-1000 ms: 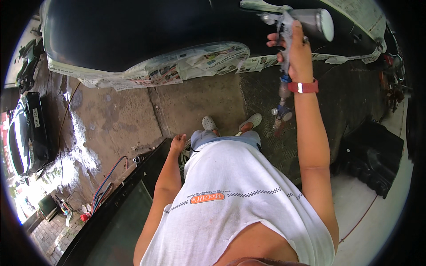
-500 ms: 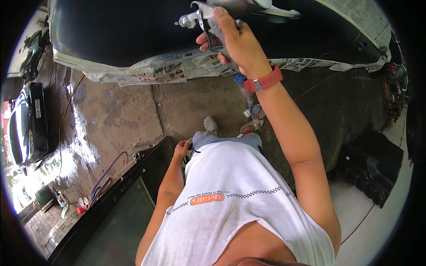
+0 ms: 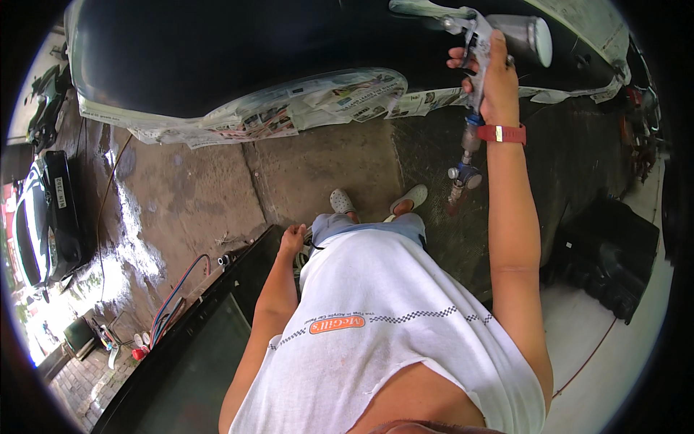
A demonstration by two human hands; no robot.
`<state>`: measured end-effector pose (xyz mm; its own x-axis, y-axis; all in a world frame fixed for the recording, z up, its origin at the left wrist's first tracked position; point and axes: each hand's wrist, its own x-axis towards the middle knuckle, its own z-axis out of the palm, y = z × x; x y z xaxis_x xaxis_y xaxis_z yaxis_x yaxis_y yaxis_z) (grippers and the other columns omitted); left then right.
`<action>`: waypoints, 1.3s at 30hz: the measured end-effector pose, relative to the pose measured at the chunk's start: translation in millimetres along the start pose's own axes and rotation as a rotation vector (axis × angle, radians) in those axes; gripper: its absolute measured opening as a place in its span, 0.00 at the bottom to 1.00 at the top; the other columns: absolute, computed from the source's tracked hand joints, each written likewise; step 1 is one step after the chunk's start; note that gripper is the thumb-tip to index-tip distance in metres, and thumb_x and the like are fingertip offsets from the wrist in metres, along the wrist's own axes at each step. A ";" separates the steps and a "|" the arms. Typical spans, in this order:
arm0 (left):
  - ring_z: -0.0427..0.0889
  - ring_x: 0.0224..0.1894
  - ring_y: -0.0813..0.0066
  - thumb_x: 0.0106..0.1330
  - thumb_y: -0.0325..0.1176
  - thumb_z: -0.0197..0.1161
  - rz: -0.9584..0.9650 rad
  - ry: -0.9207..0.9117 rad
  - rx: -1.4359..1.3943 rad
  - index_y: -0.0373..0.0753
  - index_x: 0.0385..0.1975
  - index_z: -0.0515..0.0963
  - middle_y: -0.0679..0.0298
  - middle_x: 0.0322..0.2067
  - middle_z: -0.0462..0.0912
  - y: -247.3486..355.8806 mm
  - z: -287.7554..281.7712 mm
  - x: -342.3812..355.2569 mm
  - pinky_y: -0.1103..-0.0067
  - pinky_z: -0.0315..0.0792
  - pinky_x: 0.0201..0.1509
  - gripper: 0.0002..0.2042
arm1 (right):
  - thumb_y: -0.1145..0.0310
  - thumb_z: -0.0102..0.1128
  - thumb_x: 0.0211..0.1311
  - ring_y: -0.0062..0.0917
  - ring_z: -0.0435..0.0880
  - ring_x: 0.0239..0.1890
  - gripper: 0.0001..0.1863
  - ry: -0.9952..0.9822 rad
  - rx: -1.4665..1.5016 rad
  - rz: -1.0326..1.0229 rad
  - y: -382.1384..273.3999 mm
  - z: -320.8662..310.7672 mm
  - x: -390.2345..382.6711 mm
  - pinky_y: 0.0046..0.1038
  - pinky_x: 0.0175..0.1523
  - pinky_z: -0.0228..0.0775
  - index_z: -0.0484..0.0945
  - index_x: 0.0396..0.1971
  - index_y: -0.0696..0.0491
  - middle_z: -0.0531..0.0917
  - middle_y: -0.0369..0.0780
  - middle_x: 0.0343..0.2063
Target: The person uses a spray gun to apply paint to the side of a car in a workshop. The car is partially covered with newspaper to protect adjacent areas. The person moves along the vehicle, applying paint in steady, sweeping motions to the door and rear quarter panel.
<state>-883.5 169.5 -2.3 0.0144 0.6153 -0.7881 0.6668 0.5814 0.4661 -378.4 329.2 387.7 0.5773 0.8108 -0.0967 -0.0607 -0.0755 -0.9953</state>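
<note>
My right hand [image 3: 499, 87] is wrapped round a silver spray gun [image 3: 476, 50] with a metal cup [image 3: 520, 36] and a gauge [image 3: 467, 176] below it, held over a black car panel [image 3: 188, 50] near the upper right. Masking newspaper [image 3: 253, 119] lines the panel's lower edge. My left hand [image 3: 293, 237] hangs beside my left hip with fingers curled, near a black-edged glazed panel [image 3: 181, 362]; whatever it may hold is too small to make out.
A stained concrete floor [image 3: 181, 181] lies under my feet. At left are a black car [image 3: 50, 217], a dark motorbike [image 3: 47, 108] and coloured hoses [image 3: 170, 296]. A black moulded plastic part [image 3: 607, 260] lies at right, near a thin red line [image 3: 582, 362].
My right hand swung the spray gun leftward half a second ago and has since moved back to the right, near where it was one second ago. My left hand stays by my hip.
</note>
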 end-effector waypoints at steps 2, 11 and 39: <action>0.87 0.47 0.62 0.70 0.49 0.61 -0.010 0.000 0.014 0.32 0.51 0.81 0.50 0.44 0.88 10.3 -4.6 0.7 0.70 0.77 0.54 0.23 | 0.38 0.42 0.75 0.24 0.88 0.34 0.34 0.079 -0.005 0.031 7.6 -20.4 -2.1 0.20 0.21 0.64 0.78 0.51 0.57 0.88 0.44 0.34; 0.85 0.44 0.67 0.71 0.47 0.62 0.021 0.032 0.075 0.33 0.50 0.81 0.56 0.40 0.87 36.6 -16.3 -13.4 0.72 0.76 0.52 0.22 | 0.40 0.44 0.76 0.21 0.87 0.33 0.33 0.168 -0.016 0.059 70.5 -32.6 -45.8 0.19 0.21 0.68 0.80 0.47 0.59 0.88 0.42 0.34; 0.84 0.47 0.70 0.73 0.47 0.61 -0.084 0.014 0.132 0.34 0.57 0.78 0.57 0.46 0.86 88.0 63.3 -64.1 0.72 0.76 0.52 0.23 | 0.50 0.45 0.78 0.24 0.87 0.35 0.31 0.193 -0.286 0.034 192.5 -220.4 -65.8 0.23 0.24 0.71 0.62 0.74 0.50 0.87 0.46 0.45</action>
<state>-778.6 147.5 63.8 -0.0555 0.5750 -0.8163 0.7571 0.5572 0.3411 -248.7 133.4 201.2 0.7239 0.6825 -0.1015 0.1329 -0.2822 -0.9501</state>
